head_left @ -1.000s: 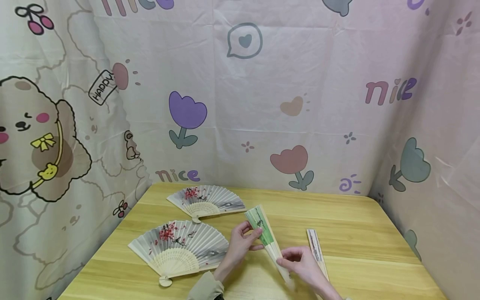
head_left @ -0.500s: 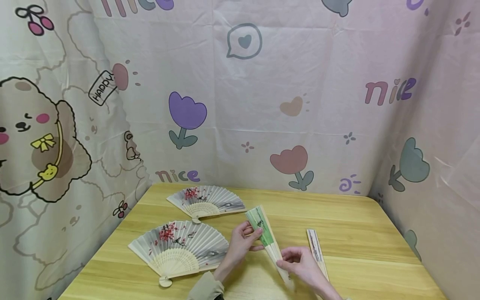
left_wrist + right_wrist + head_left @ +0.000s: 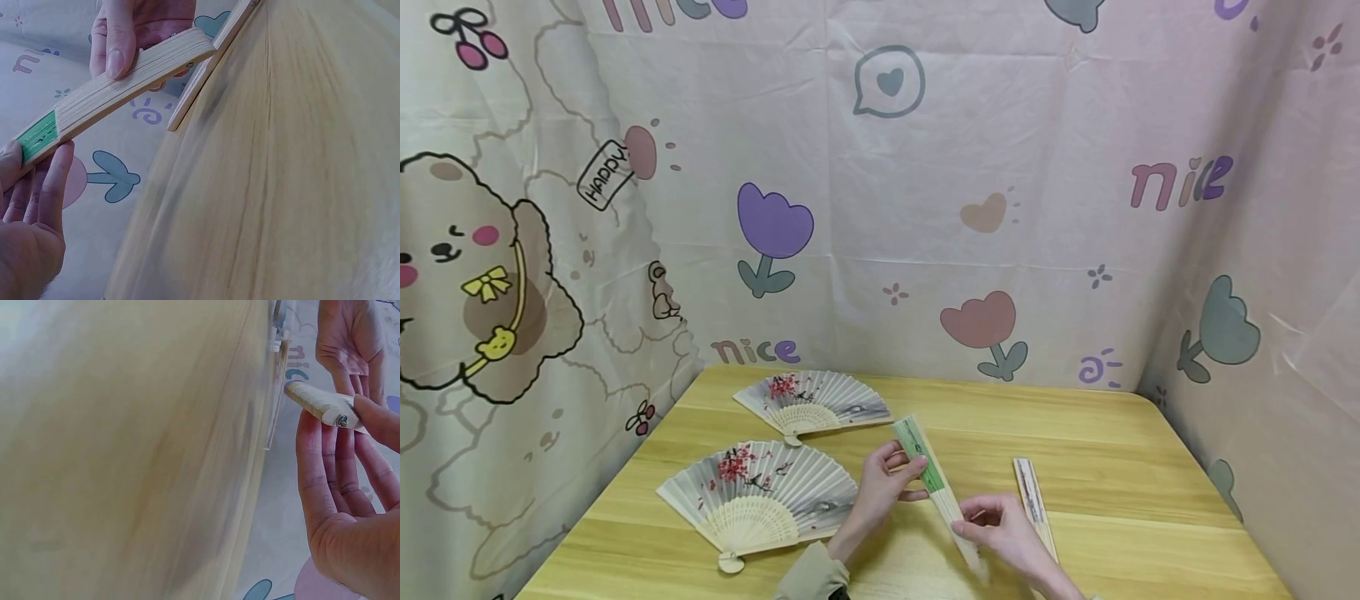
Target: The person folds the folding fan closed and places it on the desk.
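Observation:
A green folding fan [image 3: 917, 443] with pale wooden sticks is held slanted above the table, folded into a narrow strip. My left hand [image 3: 882, 483] pinches its green upper part between thumb and fingers. Lower down, my right hand [image 3: 1002, 525] pinches the bare sticks. In the left wrist view the sticks of the fan [image 3: 125, 87] lie stacked together. The right wrist view shows its pivot end, with a small metal rivet [image 3: 341, 420]. To the right of my right hand, a second folded fan [image 3: 1028, 487] lies on the table, partly hidden behind that hand.
Two spread fans with red blossoms lie at the left: a nearer fan [image 3: 760, 492] beside my left forearm and a farther fan [image 3: 812, 404] behind it. The wooden table [image 3: 1120, 467] is enclosed by a printed cloth [image 3: 880, 167] at the back and sides.
The green fan has narrowed from a slightly spread wedge to a folded strip, its top edge drawing in. Both hands have stayed almost in place. The other fans have not moved.

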The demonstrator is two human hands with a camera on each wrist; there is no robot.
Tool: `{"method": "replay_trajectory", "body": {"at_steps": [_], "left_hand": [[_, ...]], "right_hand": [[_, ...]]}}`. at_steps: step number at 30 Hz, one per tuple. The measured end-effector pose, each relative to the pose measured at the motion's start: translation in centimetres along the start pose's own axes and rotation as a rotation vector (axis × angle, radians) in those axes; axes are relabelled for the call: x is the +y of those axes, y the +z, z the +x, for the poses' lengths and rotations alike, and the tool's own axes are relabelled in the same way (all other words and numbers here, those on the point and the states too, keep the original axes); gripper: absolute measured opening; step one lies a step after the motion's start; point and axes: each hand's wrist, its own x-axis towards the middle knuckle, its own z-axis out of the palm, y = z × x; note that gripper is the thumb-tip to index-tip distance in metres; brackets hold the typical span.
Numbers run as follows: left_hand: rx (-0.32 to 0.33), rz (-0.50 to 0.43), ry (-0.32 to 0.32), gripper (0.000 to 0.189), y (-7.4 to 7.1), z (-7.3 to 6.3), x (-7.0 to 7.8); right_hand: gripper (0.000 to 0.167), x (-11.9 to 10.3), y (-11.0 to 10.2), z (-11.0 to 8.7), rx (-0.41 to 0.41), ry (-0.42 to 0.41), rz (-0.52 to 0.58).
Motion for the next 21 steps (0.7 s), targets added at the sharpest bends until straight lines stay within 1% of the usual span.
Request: {"method": "replay_trajectory", "body": {"at_steps": [6,12,16,21], "left_hand": [[0.005,-0.004,0.017,0.045,0.12,0.05,-0.01],[0.012,0.004,0.016,0.046,0.36,0.09,0.11],[-0.012,0.01,0.017,0.046,0.42,0.24,0.11],[-0.068,0.035,0.016,0.048,0.32,0.35,0.15]], "right_hand": [[0.025,-0.01,-0.05,-0.14,-0.024,0.009,0.018],[0.025,-0.18,-0.09,-0.18,-0.05,0.01,0.031],[0.029,-0.36,-0.07,-0.24,-0.053,0.046,0.05],[0.035,-0.5,-0.03,-0.36,-0.054,0.107,0.093]]}}
